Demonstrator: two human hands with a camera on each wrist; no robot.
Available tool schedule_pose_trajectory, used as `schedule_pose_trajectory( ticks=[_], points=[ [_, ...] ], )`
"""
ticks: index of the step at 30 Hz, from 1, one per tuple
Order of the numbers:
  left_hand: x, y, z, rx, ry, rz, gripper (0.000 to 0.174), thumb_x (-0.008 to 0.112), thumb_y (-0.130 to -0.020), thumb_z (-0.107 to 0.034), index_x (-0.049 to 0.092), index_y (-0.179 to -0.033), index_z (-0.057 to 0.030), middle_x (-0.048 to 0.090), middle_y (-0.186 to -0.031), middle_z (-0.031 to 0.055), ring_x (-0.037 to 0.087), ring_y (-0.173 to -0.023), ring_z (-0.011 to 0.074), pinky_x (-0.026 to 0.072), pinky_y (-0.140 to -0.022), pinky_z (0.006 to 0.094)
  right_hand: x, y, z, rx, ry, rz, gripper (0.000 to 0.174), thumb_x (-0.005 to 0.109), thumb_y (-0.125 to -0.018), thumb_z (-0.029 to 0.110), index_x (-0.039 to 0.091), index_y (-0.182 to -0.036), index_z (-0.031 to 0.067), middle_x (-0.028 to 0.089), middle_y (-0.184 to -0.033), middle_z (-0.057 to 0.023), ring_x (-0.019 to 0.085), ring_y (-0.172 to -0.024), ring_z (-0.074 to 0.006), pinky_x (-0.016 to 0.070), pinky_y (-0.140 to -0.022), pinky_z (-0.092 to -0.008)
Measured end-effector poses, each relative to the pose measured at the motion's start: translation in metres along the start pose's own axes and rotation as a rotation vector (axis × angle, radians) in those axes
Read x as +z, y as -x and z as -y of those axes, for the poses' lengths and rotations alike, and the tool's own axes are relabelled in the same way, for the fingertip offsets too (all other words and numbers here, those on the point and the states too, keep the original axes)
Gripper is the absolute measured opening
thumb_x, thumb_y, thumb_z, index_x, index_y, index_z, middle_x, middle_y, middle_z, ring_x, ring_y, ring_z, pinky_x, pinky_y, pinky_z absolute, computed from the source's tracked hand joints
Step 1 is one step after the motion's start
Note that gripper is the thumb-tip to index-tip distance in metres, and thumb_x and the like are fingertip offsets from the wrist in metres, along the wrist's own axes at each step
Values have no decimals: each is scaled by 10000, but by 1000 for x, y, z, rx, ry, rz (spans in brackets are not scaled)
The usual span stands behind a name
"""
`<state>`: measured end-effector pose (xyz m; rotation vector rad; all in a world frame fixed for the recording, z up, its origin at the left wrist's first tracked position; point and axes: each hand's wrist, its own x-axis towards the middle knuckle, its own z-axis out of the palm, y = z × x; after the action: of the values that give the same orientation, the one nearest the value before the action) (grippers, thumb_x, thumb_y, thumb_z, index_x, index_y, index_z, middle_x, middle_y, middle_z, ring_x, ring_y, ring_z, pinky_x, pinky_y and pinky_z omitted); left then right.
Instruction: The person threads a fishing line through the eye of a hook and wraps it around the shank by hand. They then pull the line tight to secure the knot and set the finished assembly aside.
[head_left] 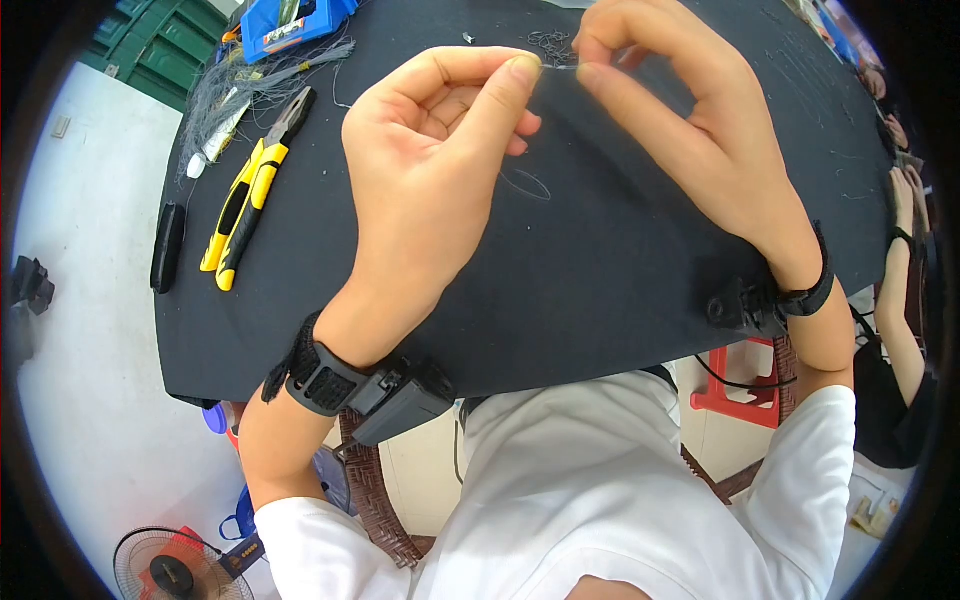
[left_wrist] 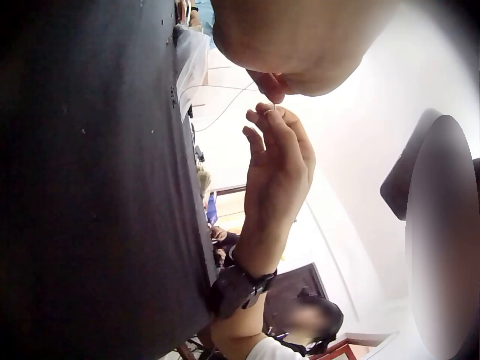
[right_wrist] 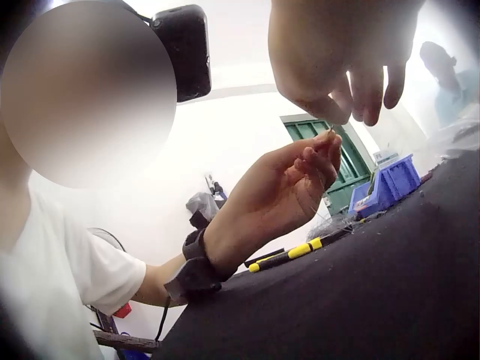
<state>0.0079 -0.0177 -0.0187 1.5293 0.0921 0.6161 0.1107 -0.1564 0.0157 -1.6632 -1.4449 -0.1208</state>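
Between the two raised hands runs a tiny thin metallic piece, too small to identify. My left hand pinches one end of it between thumb and index finger, the other fingers curled below. The thumb and index finger of my right hand meet at its other end. A fine clear line loops under the left fingers. In the right wrist view the left hand is below the right hand, their fingertips nearly touching. The left wrist view has the right hand under the left hand.
Yellow-black pliers, a black case and tangled clear line lie at the left of the black table. A blue box stands at the back left. Small dark hooks or rings lie behind the hands.
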Motion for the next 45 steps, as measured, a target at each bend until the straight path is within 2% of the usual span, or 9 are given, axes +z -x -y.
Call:
schedule_pose_trajectory(
  ticks=[6, 12, 15, 21, 24, 27, 29, 33, 45],
  points=[
    [-3, -1, 2, 7, 6, 3, 198, 590, -818, -117, 606, -977, 0, 629, -891, 56, 532, -673, 29, 406, -601, 133, -2, 0, 8, -56, 144, 0, 52, 548, -740, 12, 503, -758, -5, 475, -749, -97, 473, -674, -179, 388, -611, -264],
    [-4, -1, 2, -3, 18, -28, 192, 591, -818, -119, 613, -973, -8, 628, -882, 44, 527, -669, 23, 400, -596, 127, -10, -1, -3, 3, 72, 17, 50, 549, -749, 22, 508, -760, -2, 479, -756, -87, 473, -680, -165, 388, -621, -258],
    [-3, -4, 1, 19, 96, -82, 146, 614, -792, -90, 611, -872, 31, 617, -733, 44, 570, -622, 68, 443, -563, 169, -14, -1, -2, 23, 118, 15, 47, 548, -756, 27, 510, -762, 0, 482, -760, -78, 473, -686, -152, 389, -628, -254],
    [-8, -8, 1, 26, 134, -133, 145, 612, -790, -84, 612, -879, 31, 623, -774, 56, 572, -648, 77, 448, -590, 179, -24, -2, 0, 132, 211, -1, 53, 542, -769, 39, 512, -766, -5, 494, -772, -60, 474, -694, -130, 392, -640, -245],
    [-13, -6, 2, 31, 79, -97, 201, 580, -827, -120, 607, -987, -2, 622, -910, 62, 546, -686, 39, 424, -625, 126, -24, -1, 5, 101, 347, -54, 56, 538, -774, 43, 513, -767, -6, 497, -774, -53, 475, -696, -123, 393, -641, -241],
    [-12, -5, 0, 17, 87, -103, 200, 581, -826, -118, 607, -988, -3, 623, -912, 62, 546, -685, 37, 425, -620, 126, -33, -2, 6, 184, 355, -36, 59, 536, -786, 54, 515, -771, 1, 497, -774, -50, 477, -698, -117, 393, -649, -237],
    [-11, -6, -2, 12, 128, -132, 170, 601, -802, -97, 609, -926, 20, 623, -824, 57, 562, -662, 63, 440, -604, 162, -39, -2, 9, 247, 331, -20, 67, 530, -799, 67, 516, -775, 6, 499, -775, -52, 479, -698, -118, 395, -655, -237],
    [-9, -5, -4, 16, 170, -135, 155, 610, -792, -83, 610, -896, 31, 622, -779, 56, 569, -648, 76, 447, -592, 179, -71, 15, -27, 221, 246, 78, 88, 526, -839, 108, 527, -885, 32, 509, -899, 6, 465, -822, -58, 357, -753, -186],
    [-10, -6, -4, 1, 183, -133, 154, 611, -793, -82, 611, -897, 33, 627, -811, 68, 567, -673, 81, 456, -639, 192, -93, 30, -13, 290, 321, 46, 82, 496, -840, 120, 482, -811, 45, 479, -912, -8, 435, -833, -71, 320, -770, -194]
  ],
)
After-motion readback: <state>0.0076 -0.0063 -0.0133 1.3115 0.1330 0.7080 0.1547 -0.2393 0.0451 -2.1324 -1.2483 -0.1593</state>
